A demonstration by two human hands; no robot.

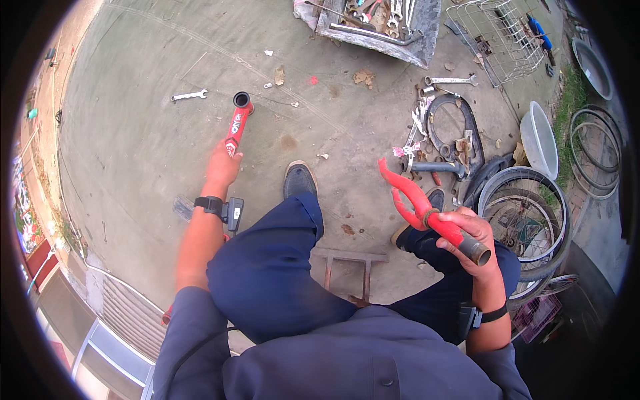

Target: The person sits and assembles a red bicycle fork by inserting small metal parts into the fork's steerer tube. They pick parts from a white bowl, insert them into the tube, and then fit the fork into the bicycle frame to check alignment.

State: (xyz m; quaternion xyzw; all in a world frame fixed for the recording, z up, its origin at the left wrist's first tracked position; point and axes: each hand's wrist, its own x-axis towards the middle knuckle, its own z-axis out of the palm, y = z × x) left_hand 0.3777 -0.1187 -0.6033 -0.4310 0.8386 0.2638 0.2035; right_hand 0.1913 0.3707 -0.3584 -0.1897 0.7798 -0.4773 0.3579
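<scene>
My left hand (222,167) grips the lower end of a red bicycle frame tube (237,124) whose open black end points away from me over the concrete ground. My right hand (471,237) holds a red bicycle fork (415,200) by its dark steerer tube, blades pointing up and to the left above my right knee. I am seated in dark blue clothes, with a black shoe (299,180) planted between the two parts. Each wrist wears a black strap.
A spanner (189,96) lies on the concrete at far left. Another spanner (452,81), a tray of tools (380,23), a wire basket (501,33), bicycle wheels (527,213), loose parts and a white basin (539,140) crowd the right. A metal stool frame (350,263) sits under me.
</scene>
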